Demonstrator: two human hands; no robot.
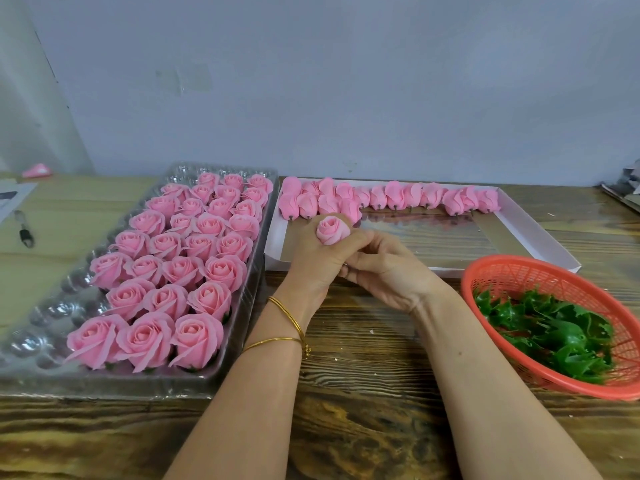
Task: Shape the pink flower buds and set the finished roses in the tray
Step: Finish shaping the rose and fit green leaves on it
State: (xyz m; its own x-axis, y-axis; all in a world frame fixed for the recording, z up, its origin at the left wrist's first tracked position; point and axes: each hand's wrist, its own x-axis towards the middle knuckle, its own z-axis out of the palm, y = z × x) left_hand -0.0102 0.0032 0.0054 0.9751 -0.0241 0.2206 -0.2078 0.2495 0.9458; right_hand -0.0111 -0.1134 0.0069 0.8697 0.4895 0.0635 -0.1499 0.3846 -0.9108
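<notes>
With the fingers [355,242] of the left hand [311,261] curled round the pink bud [331,230] poking up just above them and the right hand [388,275] pinching its base below, too hard a squeeze could crush its soft petals short of the tray [45,344] to their left.

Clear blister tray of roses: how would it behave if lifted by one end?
The clear blister tray looks thin and glossy, so it would probably flex. The finished roses sit in open cups, so tilting might spill them.
</notes>
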